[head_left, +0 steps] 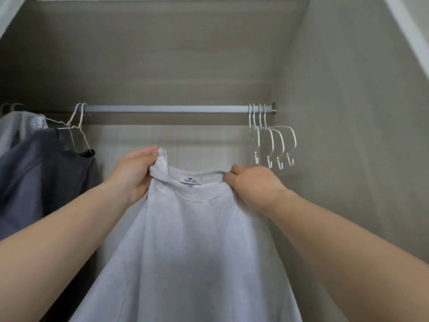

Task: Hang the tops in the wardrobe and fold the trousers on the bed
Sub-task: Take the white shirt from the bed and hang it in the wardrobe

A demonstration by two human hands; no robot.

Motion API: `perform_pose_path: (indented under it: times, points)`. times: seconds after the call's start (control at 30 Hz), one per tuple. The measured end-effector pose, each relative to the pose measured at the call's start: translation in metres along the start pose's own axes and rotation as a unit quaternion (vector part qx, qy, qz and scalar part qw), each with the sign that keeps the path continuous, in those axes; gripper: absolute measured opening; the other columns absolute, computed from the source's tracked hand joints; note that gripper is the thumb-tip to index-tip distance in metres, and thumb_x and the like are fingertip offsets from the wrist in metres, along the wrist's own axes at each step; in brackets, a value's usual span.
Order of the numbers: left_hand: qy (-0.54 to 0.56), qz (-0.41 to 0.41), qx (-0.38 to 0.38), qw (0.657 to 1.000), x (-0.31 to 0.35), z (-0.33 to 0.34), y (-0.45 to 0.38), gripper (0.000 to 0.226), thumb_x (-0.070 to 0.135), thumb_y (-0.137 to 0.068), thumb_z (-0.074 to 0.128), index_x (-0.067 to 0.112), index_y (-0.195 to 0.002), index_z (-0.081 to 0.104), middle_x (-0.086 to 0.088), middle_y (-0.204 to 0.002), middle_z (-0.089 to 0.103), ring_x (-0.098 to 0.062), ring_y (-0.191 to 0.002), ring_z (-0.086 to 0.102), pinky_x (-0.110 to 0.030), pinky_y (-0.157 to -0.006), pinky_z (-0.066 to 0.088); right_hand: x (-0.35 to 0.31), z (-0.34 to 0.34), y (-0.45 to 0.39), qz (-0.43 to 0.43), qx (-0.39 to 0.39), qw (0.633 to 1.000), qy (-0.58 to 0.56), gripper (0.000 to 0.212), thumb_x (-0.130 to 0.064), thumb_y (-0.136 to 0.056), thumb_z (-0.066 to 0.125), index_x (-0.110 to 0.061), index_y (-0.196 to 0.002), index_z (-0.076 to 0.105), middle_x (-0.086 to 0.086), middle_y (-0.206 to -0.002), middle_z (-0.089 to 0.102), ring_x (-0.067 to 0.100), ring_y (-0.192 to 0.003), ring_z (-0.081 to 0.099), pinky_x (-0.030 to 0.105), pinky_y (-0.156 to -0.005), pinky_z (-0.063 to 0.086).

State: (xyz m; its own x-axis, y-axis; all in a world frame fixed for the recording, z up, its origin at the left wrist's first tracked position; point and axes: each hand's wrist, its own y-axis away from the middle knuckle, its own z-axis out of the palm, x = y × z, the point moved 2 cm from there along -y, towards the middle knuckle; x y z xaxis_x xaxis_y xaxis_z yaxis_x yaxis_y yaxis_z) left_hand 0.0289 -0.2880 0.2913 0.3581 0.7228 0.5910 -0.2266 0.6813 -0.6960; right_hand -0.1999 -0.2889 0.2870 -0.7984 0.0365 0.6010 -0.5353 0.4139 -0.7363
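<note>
The pale grey top (185, 240) is soft matt cloth with a faintly fuzzy face and a smooth woven neck label (191, 180). Above it the rail (167, 109) is ribbed, satin metal. The hangers (270, 140) right of the top are smooth white coated wire; the wardrobe wall (348, 112) is matt wood-grain board

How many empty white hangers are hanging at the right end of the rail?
4, hooked side by side on the rail at its right end: the empty hangers. Others at the left carry clothes; more may be hidden there.
</note>
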Motion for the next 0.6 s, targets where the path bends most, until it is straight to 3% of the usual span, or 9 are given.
perform_pose_path:
  times: [0.07, 0.13, 0.27, 0.37, 0.43, 0.53, 0.6]
  points:
    - [-0.024, 0.018, 0.004, 1.0, 0.004, 0.002, -0.016, 0.03, -0.002, -0.095, 0.05, -0.003, -0.125, 0.055, -0.006, -0.091, 0.063, -0.012, -0.08, 0.06, -0.022, -0.08, 0.05, -0.007, -0.013, -0.012, -0.026, 0.027, 0.999, 0.015, 0.035, -0.009, -0.093, 0.042, -0.015, -0.127, 0.044, 0.01, -0.122, 0.047, 0.031, -0.075, 0.057, 0.031, -0.048, 0.023]
    - [-0.052, 0.035, 0.005, 0.998, 0.008, 0.006, -0.028, 0.028, 0.0, -0.095, 0.051, 0.001, -0.122, 0.057, -0.004, -0.087, 0.062, -0.01, -0.077, 0.059, -0.018, -0.073, 0.05, -0.007, -0.026, -0.027, -0.012, 0.041, 0.999, 0.032, 0.043, -0.004, -0.091, 0.043, -0.016, -0.132, 0.038, 0.009, -0.129, 0.043, 0.03, -0.064, 0.047, 0.031, -0.044, 0.014]
    - [-0.069, 0.043, -0.009, 0.997, 0.006, 0.006, -0.045, 0.026, 0.001, -0.094, 0.053, 0.003, -0.119, 0.059, -0.004, -0.082, 0.065, -0.012, -0.072, 0.061, -0.022, -0.069, 0.053, 0.01, -0.046, -0.055, 0.062, 0.056, 0.994, 0.074, 0.049, 0.004, -0.084, 0.046, -0.011, -0.13, 0.038, 0.013, -0.126, 0.042, 0.033, -0.078, 0.06, 0.032, -0.043, 0.017]
    - [-0.079, 0.027, -0.026, 0.996, -0.002, 0.003, -0.051, 0.027, 0.001, -0.094, 0.054, 0.006, -0.119, 0.061, -0.004, -0.08, 0.067, -0.012, -0.069, 0.063, -0.025, -0.069, 0.055, 0.022, -0.047, -0.066, 0.104, 0.06, 0.987, 0.108, 0.05, 0.002, -0.084, 0.049, -0.011, -0.131, 0.037, 0.014, -0.129, 0.039, 0.031, -0.082, 0.057, 0.033, -0.048, 0.024]
    - [-0.09, 0.028, -0.031, 0.995, -0.007, 0.0, -0.055, 0.029, 0.001, -0.093, 0.055, 0.005, -0.121, 0.06, -0.005, -0.085, 0.065, -0.013, -0.073, 0.06, -0.023, -0.067, 0.053, 0.027, -0.044, -0.069, 0.108, 0.049, 0.981, 0.157, 0.045, -0.002, -0.087, 0.048, -0.012, -0.13, 0.038, 0.014, -0.132, 0.037, 0.031, -0.097, 0.053, 0.034, -0.055, 0.03]
    - [-0.108, 0.041, -0.031, 0.993, -0.01, -0.005, -0.06, 0.033, -0.002, -0.093, 0.054, 0.002, -0.126, 0.058, -0.011, -0.1, 0.065, -0.019, -0.085, 0.06, -0.027, -0.084, 0.048, 0.03, -0.036, -0.072, 0.082, 0.03, 0.978, 0.19, 0.031, -0.007, -0.089, 0.049, -0.011, -0.12, 0.047, 0.012, -0.123, 0.042, 0.031, -0.105, 0.047, 0.035, -0.061, 0.031]
    - [-0.115, 0.048, -0.031, 0.992, -0.01, -0.009, -0.065, 0.035, -0.002, -0.092, 0.054, 0.001, -0.127, 0.057, -0.016, -0.112, 0.063, -0.021, -0.092, 0.058, -0.03, -0.093, 0.043, 0.03, -0.028, -0.078, 0.037, 0.038, 0.966, 0.251, 0.022, -0.014, -0.076, 0.067, -0.01, -0.098, 0.063, 0.012, -0.101, 0.056, 0.029, -0.09, 0.054, 0.035, -0.06, 0.035]
